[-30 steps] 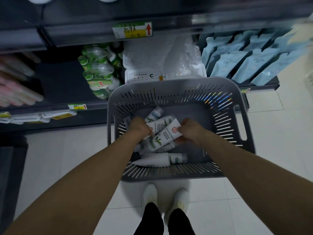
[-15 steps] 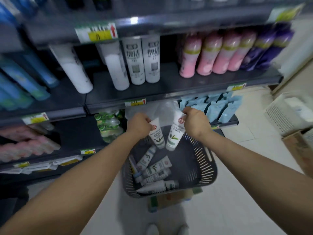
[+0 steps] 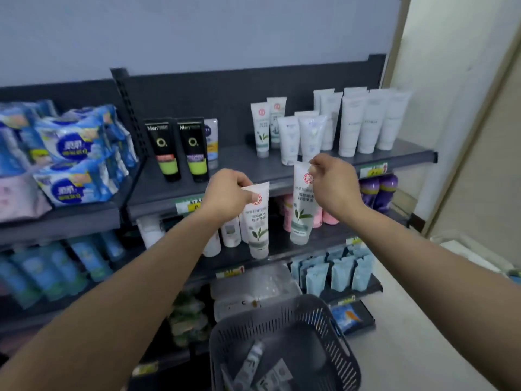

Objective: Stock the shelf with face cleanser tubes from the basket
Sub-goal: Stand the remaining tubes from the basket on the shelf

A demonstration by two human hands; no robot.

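Note:
My left hand [image 3: 225, 193] pinches the flat top end of a white face cleanser tube [image 3: 258, 224] with a green leaf print, which hangs cap down. My right hand [image 3: 332, 184] pinches a second tube of the same kind [image 3: 301, 210] the same way. Both tubes hang in front of the edge of the top shelf [image 3: 248, 167]. Two matching tubes [image 3: 263, 128] stand on that shelf further back. The grey slotted basket [image 3: 318, 314] sits on the floor below, with several more tubes [image 3: 253, 362] lying in it.
On the top shelf stand black men's cleanser tubes [image 3: 177, 148] at the left and white tubes [image 3: 363, 119] at the right. Blue wipe packs [image 3: 70, 153] fill the neighbouring shelf. Lower shelves hold pink and purple bottles [image 3: 377, 190] and blue pouches [image 3: 335, 272].
Both hands lifted a tube each out of the basket and rose from the lower shelves to the top shelf's front edge. The view tilted upward with them.

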